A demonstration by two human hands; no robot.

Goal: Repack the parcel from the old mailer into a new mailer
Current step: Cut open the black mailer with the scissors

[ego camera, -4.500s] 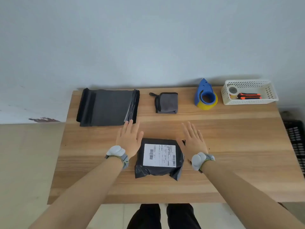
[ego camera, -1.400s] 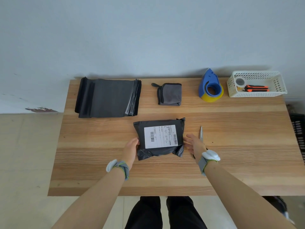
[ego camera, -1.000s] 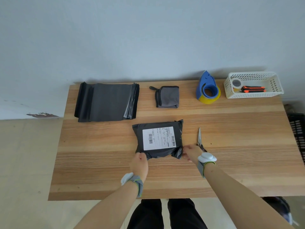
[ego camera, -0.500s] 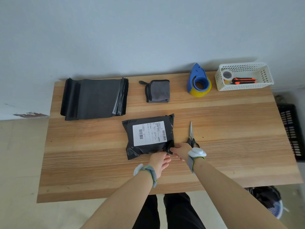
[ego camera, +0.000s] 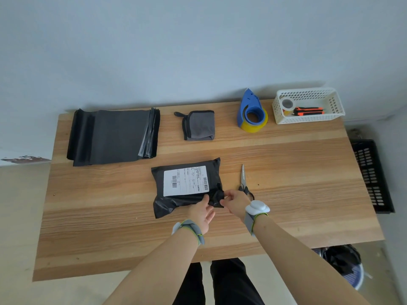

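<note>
The old black mailer (ego camera: 182,199) with a white shipping label (ego camera: 186,181) lies at the middle of the wooden table (ego camera: 297,194). My left hand (ego camera: 202,212) holds its near edge, thumb on top of the plastic. My right hand (ego camera: 235,203) pinches the mailer's near right corner, which is crumpled and lifted a little. A stack of new dark grey mailers (ego camera: 114,136) lies flat at the back left. Scissors (ego camera: 244,181) lie just right of the parcel, handles behind my right hand.
A folded grey pouch (ego camera: 199,125) sits at the back centre. A blue tape dispenser (ego camera: 252,113) with yellow tape stands beside a white basket (ego camera: 308,118) holding a tape roll and an orange cutter. A black crate (ego camera: 372,175) and a bin (ego camera: 343,265) stand on the floor, right.
Both hands came from the parcel's sides to its near right corner. My left hand slid right along the near edge; my right hand has taken the corner and crumpled it.
</note>
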